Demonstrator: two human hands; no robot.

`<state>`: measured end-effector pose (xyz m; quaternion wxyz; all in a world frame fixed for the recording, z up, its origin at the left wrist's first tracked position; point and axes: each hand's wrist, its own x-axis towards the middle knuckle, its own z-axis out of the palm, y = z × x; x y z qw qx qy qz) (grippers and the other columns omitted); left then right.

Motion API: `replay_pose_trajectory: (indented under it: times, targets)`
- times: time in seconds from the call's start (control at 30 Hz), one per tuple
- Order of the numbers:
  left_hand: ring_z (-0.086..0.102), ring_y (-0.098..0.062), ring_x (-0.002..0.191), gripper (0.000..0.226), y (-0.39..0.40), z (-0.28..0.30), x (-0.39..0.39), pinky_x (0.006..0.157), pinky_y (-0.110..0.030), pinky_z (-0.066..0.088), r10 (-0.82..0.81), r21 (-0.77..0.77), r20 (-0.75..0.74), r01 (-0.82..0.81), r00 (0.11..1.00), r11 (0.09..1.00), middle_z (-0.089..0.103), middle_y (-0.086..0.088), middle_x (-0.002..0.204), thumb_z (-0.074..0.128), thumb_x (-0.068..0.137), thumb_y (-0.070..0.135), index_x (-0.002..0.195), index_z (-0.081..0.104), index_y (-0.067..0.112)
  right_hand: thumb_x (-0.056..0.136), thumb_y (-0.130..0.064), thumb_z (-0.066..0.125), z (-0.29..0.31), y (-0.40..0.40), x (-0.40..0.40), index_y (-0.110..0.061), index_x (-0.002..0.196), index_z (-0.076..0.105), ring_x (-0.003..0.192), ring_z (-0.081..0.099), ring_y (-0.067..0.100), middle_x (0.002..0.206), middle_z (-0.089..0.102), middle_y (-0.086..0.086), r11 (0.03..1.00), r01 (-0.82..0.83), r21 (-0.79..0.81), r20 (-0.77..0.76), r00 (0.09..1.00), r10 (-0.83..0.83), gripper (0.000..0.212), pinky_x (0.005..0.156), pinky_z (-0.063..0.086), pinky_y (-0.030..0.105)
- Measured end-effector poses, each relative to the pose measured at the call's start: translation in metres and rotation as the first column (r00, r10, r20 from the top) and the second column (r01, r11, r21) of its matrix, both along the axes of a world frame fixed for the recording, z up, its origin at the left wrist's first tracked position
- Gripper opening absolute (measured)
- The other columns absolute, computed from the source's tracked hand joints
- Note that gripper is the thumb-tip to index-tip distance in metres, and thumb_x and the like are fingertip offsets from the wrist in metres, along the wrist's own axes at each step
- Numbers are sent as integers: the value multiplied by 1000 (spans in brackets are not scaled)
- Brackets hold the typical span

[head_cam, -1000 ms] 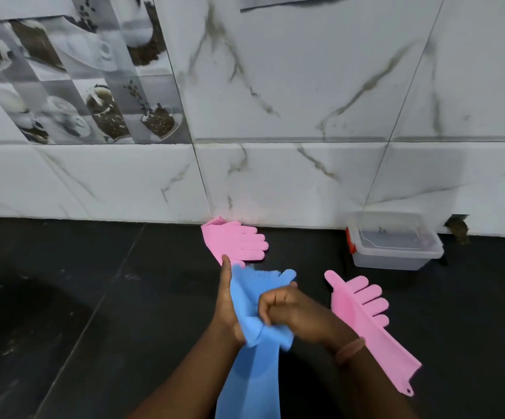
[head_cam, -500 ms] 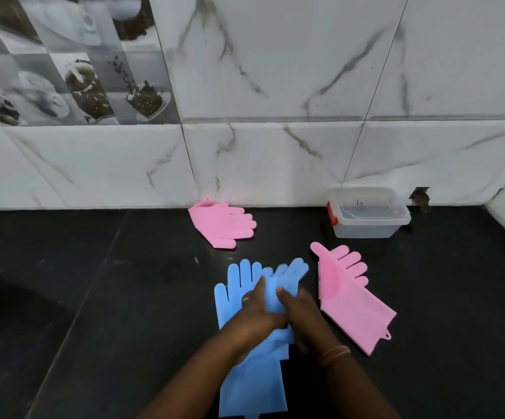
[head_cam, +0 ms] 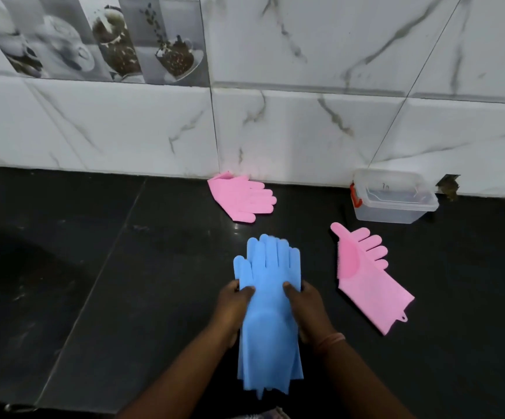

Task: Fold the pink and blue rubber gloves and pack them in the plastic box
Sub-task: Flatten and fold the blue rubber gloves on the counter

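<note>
Two blue rubber gloves (head_cam: 267, 297) lie stacked one on the other, fingers pointing away from me, on the black counter (head_cam: 124, 282). My left hand (head_cam: 233, 306) grips their left edge with the thumb on top. My right hand (head_cam: 307, 309) grips the right edge the same way. One pink glove (head_cam: 366, 279) lies flat to the right. A second pink glove (head_cam: 240, 196) lies by the wall, its cuff end folded under. The clear plastic box (head_cam: 394, 196) with a red clasp stands open against the wall at the right.
A white marble-tiled wall (head_cam: 305, 131) runs along the back of the counter. A small dark hole (head_cam: 449, 187) shows in the wall just right of the box. The wall turns a corner at the far right edge.
The two blue gloves, earlier spread apart and being handled, now lie aligned in one stack. Both my hands have moved to the stack's two sides.
</note>
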<state>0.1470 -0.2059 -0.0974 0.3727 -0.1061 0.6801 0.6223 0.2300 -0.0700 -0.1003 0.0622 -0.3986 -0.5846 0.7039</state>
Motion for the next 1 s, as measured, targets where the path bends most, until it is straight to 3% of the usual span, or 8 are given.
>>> replay_pose_trajectory:
  times: [0.07,0.13,0.27,0.37,0.47,0.6,0.77,1.0]
  targets:
    - [77,-30,95,22,-6,-9,0,88,-47,64,-35,-75,14,36,999,996,78,-13,105,63,96,7,117,69,7,93,-21,64,-13,-3,3,-12,114,60,95,67,14,115,69,7,985,8,175,63,998,-19,23,75,55,28]
    - [76,-30,97,21,-8,-10,1,93,-52,62,-61,-95,1,61,998,994,78,-11,107,65,94,9,115,69,10,93,-22,63,-21,-1,5,-17,116,57,97,65,10,116,66,3,973,-35,227,41,999,27,24,73,53,25]
    - [77,-30,99,26,-8,-11,-1,93,-52,62,-46,1,7,46,999,999,78,-8,111,64,94,12,119,66,18,97,-18,58,-24,3,0,-19,130,54,108,67,17,124,65,2,994,-44,104,-63,997,50,33,93,57,40]
    - [78,-31,102,26,-3,-10,-4,94,-53,62,-14,159,61,5,998,987,80,-8,113,66,97,18,123,67,19,98,-16,59,-22,6,-2,-22,132,56,112,68,26,127,67,5,993,-19,-118,-186,983,-4,34,96,55,48]
    - [76,-32,109,29,3,-8,-7,97,-53,60,-27,267,34,17,999,964,78,-8,119,64,99,13,126,67,23,98,-18,61,-20,9,-5,-23,133,56,115,67,30,129,67,6,981,-31,-192,-281,960,-24,36,97,53,51]
    - [76,-27,109,31,9,-5,-9,86,-42,63,-1,316,-23,8,1000,949,79,-2,120,61,99,12,119,71,33,98,-21,62,-17,13,-13,-25,136,55,118,64,31,132,65,5,983,-28,-181,-303,952,-29,39,99,51,54]
    - [77,-25,108,32,10,-10,-12,81,-36,63,22,293,-35,-10,999,956,79,-2,119,59,101,8,127,66,25,98,-23,61,-25,15,-18,-24,141,51,121,63,28,136,63,3,991,-36,-130,-257,966,1,44,103,49,54]
    - [75,-26,112,33,14,-14,-19,99,-48,59,3,239,-39,6,999,971,78,-1,122,59,101,7,128,65,26,98,-23,60,-33,16,-23,-24,143,48,120,63,23,138,61,0,996,-38,-81,-206,978,21,46,101,52,50]
